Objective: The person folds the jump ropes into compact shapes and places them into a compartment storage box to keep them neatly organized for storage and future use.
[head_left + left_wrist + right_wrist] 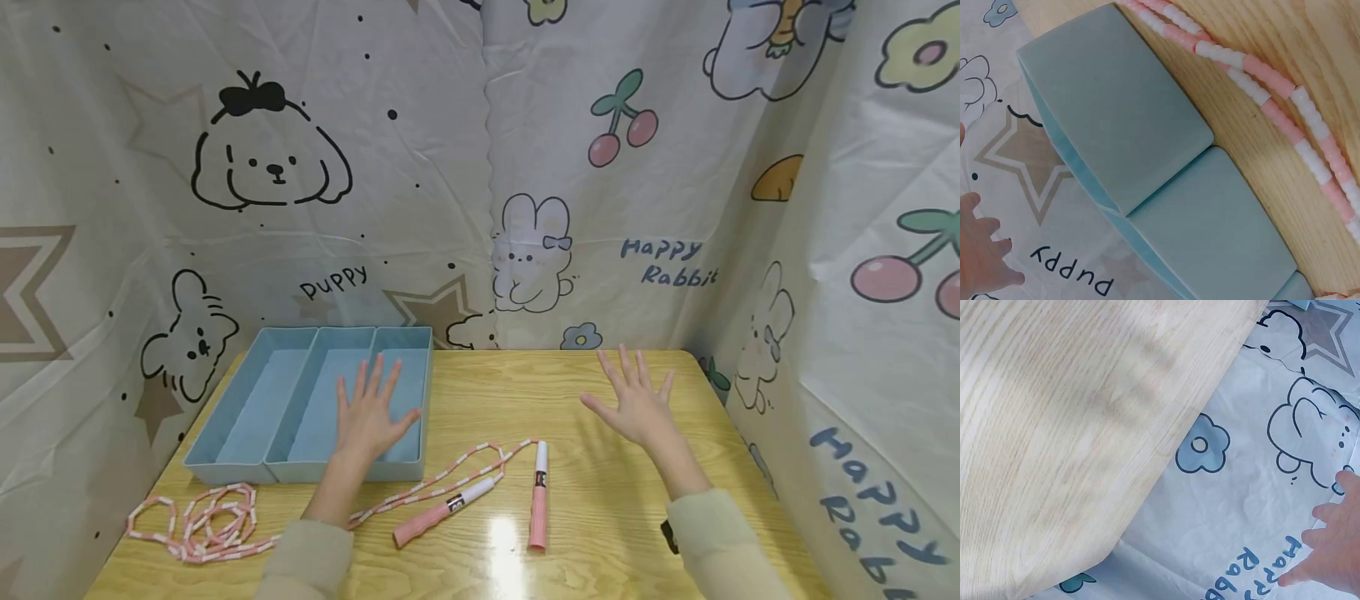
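My left hand point(367, 421) is raised with spread fingers, overlapping the right part of the blue three-compartment tray point(291, 400) in the head view, and it holds nothing. My right hand point(637, 404), also spread and holding nothing, hovers over the right side of the table. Between the two lies a jump rope with pink-and-white handles; one handle point(442, 512) points diagonally, the other handle point(538, 496) lies nearly straight toward the front. Its beaded pink-and-white cord point(217, 525) runs left under my left forearm into a loose coil. The left wrist view shows the tray's outer wall point(1122, 112) beside the beaded cord point(1279, 119).
The wooden table point(487, 392) is bounded at the back and sides by a patterned cloth curtain point(427, 167). The tray stands at the back left, close to the curtain. A small dark object point(670, 536) shows at the right sleeve.
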{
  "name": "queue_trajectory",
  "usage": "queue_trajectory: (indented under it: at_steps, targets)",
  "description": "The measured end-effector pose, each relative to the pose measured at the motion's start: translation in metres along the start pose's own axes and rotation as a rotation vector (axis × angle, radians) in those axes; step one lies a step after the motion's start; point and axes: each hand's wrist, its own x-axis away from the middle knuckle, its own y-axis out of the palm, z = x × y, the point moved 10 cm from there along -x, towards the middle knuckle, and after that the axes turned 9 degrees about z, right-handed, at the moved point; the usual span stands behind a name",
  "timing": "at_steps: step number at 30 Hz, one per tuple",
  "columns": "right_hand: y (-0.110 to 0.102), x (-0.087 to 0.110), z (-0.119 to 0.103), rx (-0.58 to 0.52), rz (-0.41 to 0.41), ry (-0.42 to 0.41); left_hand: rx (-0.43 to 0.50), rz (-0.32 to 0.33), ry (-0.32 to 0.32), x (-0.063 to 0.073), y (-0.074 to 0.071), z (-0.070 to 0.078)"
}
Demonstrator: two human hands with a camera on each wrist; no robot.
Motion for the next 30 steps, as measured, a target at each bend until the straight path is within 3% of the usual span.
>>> queue_trajectory:
  at_steps: [8, 17, 25, 30]
  targets:
    - [0.006, 0.007, -0.006, -0.045, 0.034, -0.006, 0.031, 0.063, 0.033, 0.005, 0.001, 0.005]
    - [0.019, 0.015, -0.015, -0.070, 0.080, -0.019, 0.099, 0.177, 0.093, 0.022, 0.002, 0.013]
    - [0.035, 0.024, -0.022, -0.096, 0.117, -0.018, 0.156, 0.398, 0.206, 0.046, -0.004, 0.022]
    - [0.045, 0.031, -0.028, -0.115, 0.130, -0.004, 0.184, 0.500, 0.291, 0.061, -0.005, 0.028]
